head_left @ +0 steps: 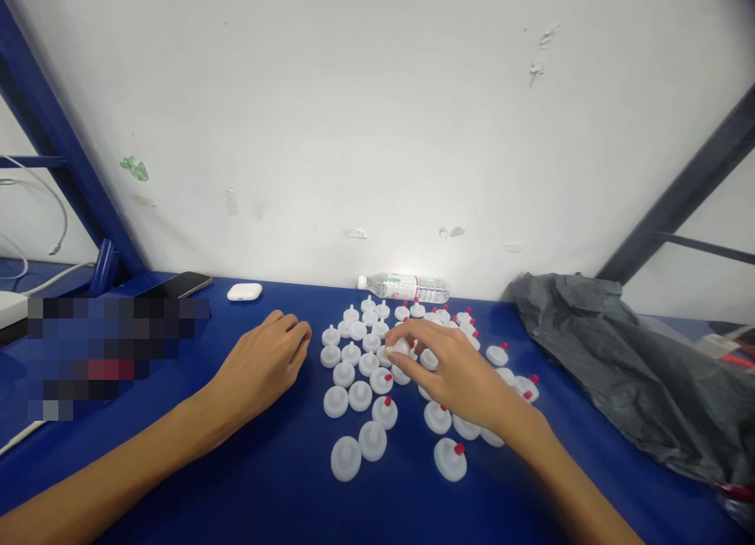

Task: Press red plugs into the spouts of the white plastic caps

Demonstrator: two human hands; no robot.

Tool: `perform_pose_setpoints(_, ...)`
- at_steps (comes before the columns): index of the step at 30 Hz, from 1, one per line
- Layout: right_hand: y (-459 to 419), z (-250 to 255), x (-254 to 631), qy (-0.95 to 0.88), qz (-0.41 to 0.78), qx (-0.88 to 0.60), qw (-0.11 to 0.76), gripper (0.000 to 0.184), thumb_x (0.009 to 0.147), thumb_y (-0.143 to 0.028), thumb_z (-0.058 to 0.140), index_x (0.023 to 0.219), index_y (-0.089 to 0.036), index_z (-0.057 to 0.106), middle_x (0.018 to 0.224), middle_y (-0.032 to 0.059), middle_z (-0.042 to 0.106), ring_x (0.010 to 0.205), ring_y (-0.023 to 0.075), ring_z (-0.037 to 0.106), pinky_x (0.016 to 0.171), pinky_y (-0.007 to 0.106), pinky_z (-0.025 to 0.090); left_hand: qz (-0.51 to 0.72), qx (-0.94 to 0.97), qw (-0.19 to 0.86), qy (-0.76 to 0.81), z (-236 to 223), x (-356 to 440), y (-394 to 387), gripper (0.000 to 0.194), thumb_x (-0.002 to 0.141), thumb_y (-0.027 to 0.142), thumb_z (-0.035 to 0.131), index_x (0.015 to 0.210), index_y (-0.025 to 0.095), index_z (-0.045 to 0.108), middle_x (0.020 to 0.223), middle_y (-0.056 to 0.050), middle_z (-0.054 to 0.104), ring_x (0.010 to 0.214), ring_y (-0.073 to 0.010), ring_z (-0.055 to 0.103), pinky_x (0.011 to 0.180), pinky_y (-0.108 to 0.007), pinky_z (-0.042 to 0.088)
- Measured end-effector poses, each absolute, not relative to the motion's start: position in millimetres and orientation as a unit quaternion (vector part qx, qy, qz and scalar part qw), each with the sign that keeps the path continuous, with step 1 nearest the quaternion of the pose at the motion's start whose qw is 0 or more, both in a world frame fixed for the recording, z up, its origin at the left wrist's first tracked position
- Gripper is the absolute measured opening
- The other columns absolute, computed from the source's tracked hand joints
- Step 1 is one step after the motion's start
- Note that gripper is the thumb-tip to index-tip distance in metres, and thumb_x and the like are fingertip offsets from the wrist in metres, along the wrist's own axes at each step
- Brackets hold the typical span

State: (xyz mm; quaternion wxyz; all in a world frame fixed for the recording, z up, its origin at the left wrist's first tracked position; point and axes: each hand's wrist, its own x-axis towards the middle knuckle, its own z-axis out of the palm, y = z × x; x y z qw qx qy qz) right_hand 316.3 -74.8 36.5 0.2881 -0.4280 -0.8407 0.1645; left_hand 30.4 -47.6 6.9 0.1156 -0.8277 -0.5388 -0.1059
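Note:
My right hand (451, 364) pinches a white nozzle cap (401, 346) between thumb and fingers, held over the group on the table. Its spout points left and shows no red tip. Around and under this hand lie several similar round white caps, some with a small red tip (459, 449) on the spout, mostly toward the right. Plain ones such as this white cap (346, 458) lie mainly on the left side of the group. My left hand (265, 352) rests on the table left of the caps, fingers curled closed; whatever may be inside is hidden.
A clear plastic bottle (406, 287) lies on its side along the white wall. At the back left are a white earphone case (244, 292) and a phone (189, 282). A crumpled dark plastic bag (619, 364) covers the right side of the blue table (248, 482). Blue frame posts stand at both sides.

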Motion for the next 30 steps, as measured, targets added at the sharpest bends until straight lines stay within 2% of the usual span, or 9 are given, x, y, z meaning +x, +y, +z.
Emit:
perform_pose_setpoints(7,-74.9,29.9,313.8,-0.862,0.114,-0.414,0.269,0.009,0.102,-0.033,0.058,0.108,-0.029,0.063,0.101,-0.0014,0.07,0.088,0.0171,0.063,0.078,0.032,0.048,-0.067,-0.821,0.116,-0.555,6.5,30.4,-46.8,0.024,0.102,0.02,0.046,0.092,0.017,0.067,0.09,-0.008,0.067,0.095,-0.0283,0.059,0.074,-0.037,0.049)
perform_pose_setpoints(13,-74.9,29.6,310.3,-0.871,0.084,-0.416,0.248,0.009,0.102,-0.032,0.058,0.107,-0.027,0.064,0.095,-0.0005,0.07,0.08,0.0168,0.062,0.073,0.031,0.046,-0.044,-0.8,0.129,-0.585,6.3,29.7,-47.1,0.018,0.1,0.02,0.052,0.096,0.014,0.069,0.097,-0.012,0.066,0.1,-0.0305,0.059,0.072,-0.035,0.05)
perform_pose_setpoints(17,-74.9,28.9,310.3,-0.875,0.074,-0.413,0.244,0.011,0.102,-0.032,0.057,0.107,-0.026,0.064,0.096,0.0009,0.07,0.082,0.0177,0.063,0.075,0.032,0.047,-0.032,-0.792,0.131,-0.596,5.6,29.9,-46.6,0.022,0.101,0.022,0.052,0.095,0.014,0.071,0.098,-0.013,0.066,0.102,-0.0309,0.059,0.072,-0.035,0.051)
perform_pose_setpoints(23,-74.9,28.7,311.9,-0.876,0.07,-0.411,0.244,0.012,0.102,-0.031,0.057,0.108,-0.025,0.065,0.096,0.0019,0.07,0.081,0.0175,0.063,0.074,0.032,0.048,-0.015,-0.797,0.119,-0.591,3.9,28.6,-45.5,0.025,0.101,0.016,0.048,0.098,0.014,0.072,0.099,-0.012,0.067,0.101,-0.0293,0.06,0.073,-0.035,0.052)
perform_pose_setpoints(30,-75.6,29.8,310.9,-0.881,0.055,-0.399,0.248,0.01,0.102,-0.029,0.057,0.108,-0.024,0.064,0.097,0.0009,0.071,0.084,0.0176,0.064,0.075,0.032,0.048,-0.015,-0.809,0.111,-0.578,4.6,26.8,-44.8,0.027,0.1,0.008,0.045,0.101,0.015,0.071,0.103,-0.013,0.065,0.1,-0.0292,0.057,0.066,-0.032,0.05)
